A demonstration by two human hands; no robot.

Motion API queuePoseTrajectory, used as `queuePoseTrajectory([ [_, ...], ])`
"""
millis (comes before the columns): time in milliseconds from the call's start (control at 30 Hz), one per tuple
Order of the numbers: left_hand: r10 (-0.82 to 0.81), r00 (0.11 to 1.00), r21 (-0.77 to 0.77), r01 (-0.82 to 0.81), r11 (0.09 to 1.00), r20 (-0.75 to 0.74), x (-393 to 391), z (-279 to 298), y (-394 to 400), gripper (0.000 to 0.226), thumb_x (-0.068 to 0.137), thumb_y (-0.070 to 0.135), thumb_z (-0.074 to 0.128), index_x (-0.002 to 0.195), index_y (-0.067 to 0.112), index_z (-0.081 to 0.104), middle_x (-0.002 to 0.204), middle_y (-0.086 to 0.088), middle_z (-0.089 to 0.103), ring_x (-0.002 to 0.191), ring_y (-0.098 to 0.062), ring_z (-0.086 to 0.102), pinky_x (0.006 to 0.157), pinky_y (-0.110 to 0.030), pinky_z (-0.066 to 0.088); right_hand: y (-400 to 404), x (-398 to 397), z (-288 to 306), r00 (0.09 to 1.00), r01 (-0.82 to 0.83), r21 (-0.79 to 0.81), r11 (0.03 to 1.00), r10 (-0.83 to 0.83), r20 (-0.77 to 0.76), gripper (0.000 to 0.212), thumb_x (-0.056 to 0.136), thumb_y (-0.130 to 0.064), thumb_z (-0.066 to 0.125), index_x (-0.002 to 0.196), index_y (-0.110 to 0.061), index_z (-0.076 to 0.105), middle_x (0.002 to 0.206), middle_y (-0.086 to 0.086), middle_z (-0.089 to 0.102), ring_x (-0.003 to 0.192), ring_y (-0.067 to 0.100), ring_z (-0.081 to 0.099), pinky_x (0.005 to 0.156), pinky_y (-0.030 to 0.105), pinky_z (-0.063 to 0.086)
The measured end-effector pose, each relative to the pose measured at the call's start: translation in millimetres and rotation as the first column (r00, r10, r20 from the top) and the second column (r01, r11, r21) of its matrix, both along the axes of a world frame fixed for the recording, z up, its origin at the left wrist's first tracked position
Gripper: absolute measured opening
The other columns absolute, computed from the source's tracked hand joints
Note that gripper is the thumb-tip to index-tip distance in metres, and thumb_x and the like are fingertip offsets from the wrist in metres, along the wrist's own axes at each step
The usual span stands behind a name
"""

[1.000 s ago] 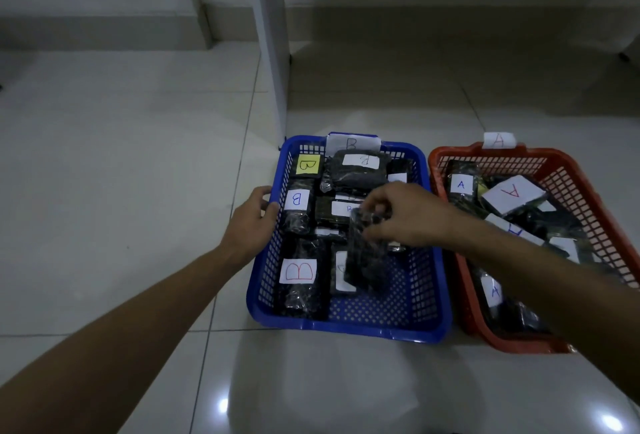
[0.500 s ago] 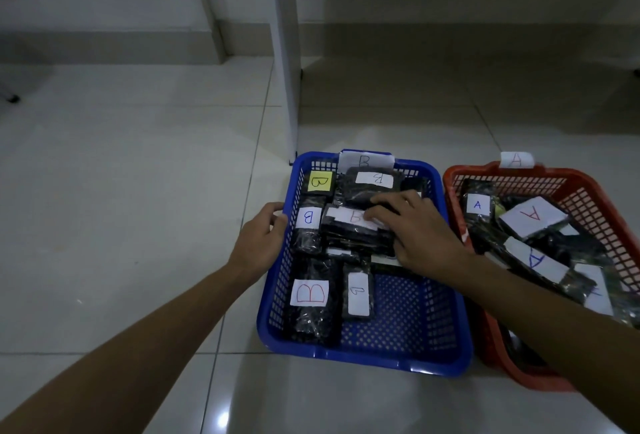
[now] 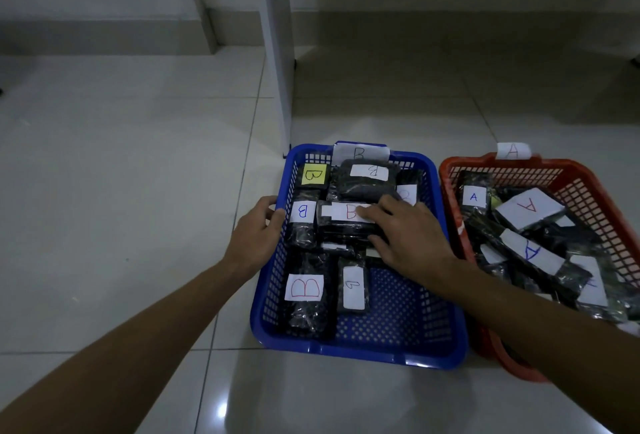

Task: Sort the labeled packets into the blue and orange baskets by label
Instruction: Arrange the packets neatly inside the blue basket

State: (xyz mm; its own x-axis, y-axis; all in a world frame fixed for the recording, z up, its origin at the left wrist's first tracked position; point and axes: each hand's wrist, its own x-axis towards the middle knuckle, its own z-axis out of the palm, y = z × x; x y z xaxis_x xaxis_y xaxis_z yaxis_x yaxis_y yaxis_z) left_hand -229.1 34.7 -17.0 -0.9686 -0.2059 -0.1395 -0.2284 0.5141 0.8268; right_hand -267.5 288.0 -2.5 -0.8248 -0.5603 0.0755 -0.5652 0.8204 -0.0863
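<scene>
Here, the right hand (image 3: 408,236) lies flat, fingers spread, on a red-B packet (image 3: 341,220) mid blue basket (image 3: 363,354). The left hand (image 3: 254,234) curls its fingers over that basket's left rim. A-packets (image 3: 530,206) fill the orange basket (image 3: 588,184) alongside.

Two bare forearms reach in from the lower edge, with no sleeve on either as far as the picture goes. The left hand (image 3: 254,234) and the right hand (image 3: 410,236) wear no gloves, rings, watch or wristband. The fingers (image 3: 375,213) have short, plain nails.
</scene>
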Motion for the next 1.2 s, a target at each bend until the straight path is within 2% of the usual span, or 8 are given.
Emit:
queuePoseTrajectory([
  [167, -0.002, 1.000, -0.002, 0.002, 1.000, 0.004, 0.2, -0.7, -1.1, 0.039, 0.102, 0.036, 0.039, 0.135, 0.018, 0.045, 0.102, 0.001, 0.062, 0.086, -0.016, 0.064, 0.073, -0.032, 0.053, -11.8, 20.3, 22.5, 0.989, -0.139, -0.084, 0.987, 0.144, 0.046, 0.028, 0.088, -0.049, 0.062, 0.100, -0.026, 0.053, 0.091, -0.008, 0.057, 0.081, 0.014, 0.056, 0.069, 0.031, 0.051],
  [267, -0.020, 1.000, -0.018, 0.020, 1.000, 0.002, 3.7, -1.5, -2.9, 0.038, 0.102, 0.035, 0.039, 0.136, 0.018, 0.044, 0.099, 0.002, 0.062, 0.085, -0.015, 0.065, 0.067, -0.027, 0.051, -16.9, 41.3, 13.3, 0.947, -0.082, 0.175, 0.981, 0.022, 0.322, 0.066, 0.078, -0.067, 0.065, 0.125, -0.024, 0.047, 0.107, -0.002, 0.062, 0.096, 0.020, 0.061, 0.080, 0.037, 0.054],
  [367, -0.030, 0.999, -0.039, 0.030, 0.999, 0.011, 4.7, 0.3, -2.1, 0.039, 0.102, 0.034, 0.039, 0.137, 0.018, 0.043, 0.099, 0.000, 0.061, 0.089, -0.019, 0.064, 0.072, -0.028, 0.049, -15.4, 50.9, -4.0, 0.924, -0.116, 0.336, 0.935, -0.023, 0.382, 0.105, 0.072, -0.066, 0.073, 0.151, -0.023, 0.018, 0.135, 0.003, 0.054, 0.114, 0.027, 0.059, 0.088, 0.040, 0.050],
  [600, -0.040, 0.998, -0.058, 0.042, 0.997, 0.038, 4.0, 3.6, -1.5, 0.040, 0.102, 0.033, 0.039, 0.139, 0.018, 0.042, 0.098, 0.001, 0.059, 0.085, -0.014, 0.062, 0.068, -0.025, 0.049, 1.6, 42.6, 17.0, 0.948, -0.112, 0.167, 0.980, 0.055, 0.314, 0.099, 0.070, -0.078, 0.062, 0.145, -0.024, 0.026, 0.136, -0.006, 0.041, 0.110, 0.019, 0.058, 0.085, 0.039, 0.054],
  [733, -0.033, 0.999, -0.036, 0.034, 0.999, 0.031, 3.9, 6.2, -2.0, 0.037, 0.103, 0.031, 0.039, 0.137, 0.018, 0.044, 0.095, 0.003, 0.059, 0.083, -0.012, 0.061, 0.068, -0.026, 0.050, 5.7, 29.1, 50.9, 0.970, -0.111, -0.070, 0.991, 0.124, 0.208, 0.095, 0.069, -0.076, 0.064, 0.143, -0.027, 0.031, 0.130, -0.011, 0.034, 0.095, 0.006, 0.053, 0.072, 0.024, 0.054],
  [900, -0.014, 1.000, -0.107, 0.011, 0.994, -0.027, -0.5, 6.5, -5.0, 0.041, 0.102, 0.033, 0.040, 0.139, 0.016, 0.044, 0.108, -0.004, 0.060, 0.094, -0.020, 0.062, 0.083, -0.039, 0.054, 4.7, -1.0, 71.0, 0.976, -0.008, -0.211, 0.977, 0.054, 0.211, 0.097, 0.069, -0.064, 0.074, 0.147, -0.031, 0.027, 0.138, -0.009, 0.047, 0.118, 0.011, 0.050, 0.095, 0.036, 0.049],
  [1100, 0.005, 0.996, -0.225, -0.026, 0.974, -0.094, -6.9, 6.0, 0.6, 0.042, 0.100, 0.030, 0.043, 0.140, 0.016, 0.042, 0.122, -0.006, 0.048, 0.091, -0.020, 0.060, 0.084, -0.036, 0.048, 52.1, -5.8, 66.4, 0.973, 0.115, 0.268, 0.957, -0.163, 0.164, 0.094, 0.074, -0.072, 0.062, 0.149, -0.036, 0.018, 0.135, 0.002, 0.044, 0.127, 0.023, 0.038, 0.107, 0.048, 0.032],
  [1200, 0.000, 0.995, -0.242, -0.024, 0.970, -0.099, -8.0, 4.0, 7.4, 0.042, 0.099, 0.029, 0.045, 0.140, 0.017, 0.040, 0.126, -0.009, 0.046, 0.103, -0.024, 0.057, 0.090, -0.038, 0.047, 55.7, 0.6, 54.8, 0.977, 0.121, 0.359, 0.925, -0.175, 0.122, 0.094, 0.075, -0.072, 0.061, 0.148, -0.028, 0.021, 0.141, 0.003, 0.040, 0.131, 0.025, 0.033, 0.107, 0.048, 0.028],
])
